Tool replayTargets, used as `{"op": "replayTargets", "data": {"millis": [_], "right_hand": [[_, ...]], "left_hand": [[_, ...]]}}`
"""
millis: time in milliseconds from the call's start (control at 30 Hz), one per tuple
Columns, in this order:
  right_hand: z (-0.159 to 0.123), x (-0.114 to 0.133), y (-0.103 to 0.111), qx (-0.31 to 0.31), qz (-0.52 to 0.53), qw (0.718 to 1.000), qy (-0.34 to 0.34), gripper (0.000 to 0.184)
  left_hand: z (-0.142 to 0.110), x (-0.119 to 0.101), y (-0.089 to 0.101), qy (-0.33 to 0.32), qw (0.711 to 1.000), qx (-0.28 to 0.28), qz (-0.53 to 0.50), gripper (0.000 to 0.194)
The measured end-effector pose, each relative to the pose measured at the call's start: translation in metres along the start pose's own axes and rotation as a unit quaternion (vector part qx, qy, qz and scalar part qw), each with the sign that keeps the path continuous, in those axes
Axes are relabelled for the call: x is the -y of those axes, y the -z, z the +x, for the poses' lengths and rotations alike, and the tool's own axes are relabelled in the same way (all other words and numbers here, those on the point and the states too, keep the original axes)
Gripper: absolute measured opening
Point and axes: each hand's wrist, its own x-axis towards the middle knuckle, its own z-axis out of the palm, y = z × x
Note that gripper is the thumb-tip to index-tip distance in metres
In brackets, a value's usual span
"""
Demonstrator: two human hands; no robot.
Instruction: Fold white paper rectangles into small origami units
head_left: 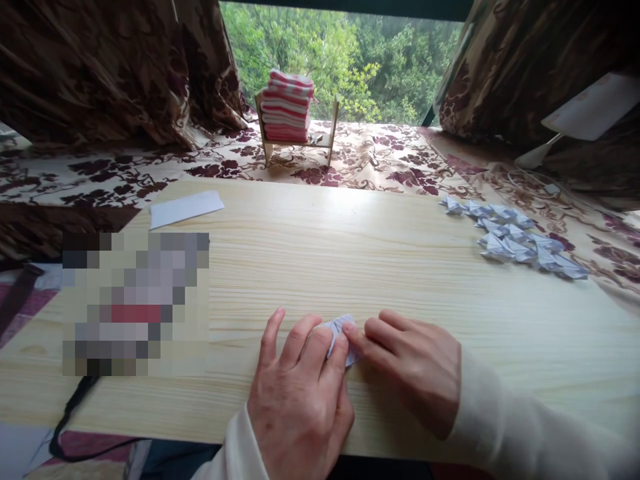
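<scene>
The folded paper [340, 321] lay on the pale wooden table [350, 253], directly under the fingertips of both hands. The left hand [300, 393] was spread palm down, its little finger standing wide of the others, its index and middle fingertips resting on the paper's near left part. The right hand [417, 363] was curled, with the index finger reaching out and its tip on the paper's upper right; whether its thumb pinched from below could not be told. Dark marks or creases showed on the paper between the two index fingertips, too small to read.

Well left of the left fingers, an object hidden by coarse pixel blocks [145, 300] showed grey with a red band; any label on it was unreadable. A black strap [75, 403] trailed from its near end. Beyond that object, ahead and left of the fingers, lay a plain white strip of paper [187, 209].

Far to the right and ahead of the right fingers, folded paper pieces [500, 248] sat clustered at the table's edge. Past them a white lamp [595, 107] bore faint reddish marks on its shade, illegible. Straight ahead, well beyond the fingertips, a small rack [320, 142] held a stack of pink-and-white cloths [286, 110].
</scene>
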Motion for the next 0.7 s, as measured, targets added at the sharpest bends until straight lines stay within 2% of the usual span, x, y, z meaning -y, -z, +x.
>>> {"op": "replayTargets", "data": {"millis": [67, 100, 133, 167, 200, 267, 300, 333, 400, 467, 567, 700], "right_hand": [[0.007, 0.004, -0.004, -0.053, -0.042, 0.997, -0.023, 0.027], [0.012, 0.004, -0.006, -0.045, -0.055, 0.997, -0.022, 0.027], [0.017, 0.001, -0.007, -0.008, -0.058, 0.998, 0.003, 0.027], [0.022, -0.005, -0.007, 0.018, -0.055, 0.998, -0.005, 0.028], [0.026, -0.012, -0.006, 0.050, -0.038, 0.998, -0.023, 0.029], [0.029, -0.027, -0.004, 0.076, 0.040, 0.990, -0.108, 0.032], [0.027, -0.032, -0.003, 0.066, 0.096, 0.985, -0.124, 0.038], [0.023, -0.036, -0.002, 0.031, 0.141, 0.981, -0.129, 0.045], [0.010, -0.034, -0.001, -0.035, 0.197, 0.975, -0.099, 0.053], [-0.006, -0.023, 0.001, -0.076, 0.198, 0.973, -0.087, 0.051], [-0.024, -0.004, 0.003, -0.095, 0.163, 0.978, -0.085, 0.046], [-0.029, 0.008, 0.002, -0.099, 0.115, 0.986, -0.069, 0.041]], "left_hand": [[0.002, 0.000, 0.001, -0.006, 1.000, 0.008, -0.005, 0.028], [0.002, 0.000, 0.002, -0.009, 1.000, 0.013, -0.005, 0.028], [0.002, 0.000, 0.003, -0.012, 1.000, 0.017, -0.004, 0.028], [0.001, -0.001, 0.003, -0.012, 1.000, 0.021, -0.002, 0.028], [0.000, -0.001, 0.003, -0.011, 1.000, 0.024, 0.001, 0.028], [-0.003, -0.001, 0.003, -0.003, 1.000, 0.021, 0.001, 0.028], [-0.004, -0.001, 0.003, -0.002, 1.000, 0.017, -0.001, 0.029], [-0.006, 0.000, 0.003, -0.002, 1.000, 0.013, -0.003, 0.030], [-0.008, 0.000, 0.005, -0.007, 1.000, 0.004, -0.005, 0.031], [-0.011, 0.000, 0.009, -0.008, 1.000, -0.008, -0.003, 0.031], [-0.016, -0.004, 0.018, 0.007, 0.999, -0.035, -0.002, 0.029], [-0.022, -0.010, 0.025, 0.006, 0.999, -0.047, -0.005, 0.028]]}}
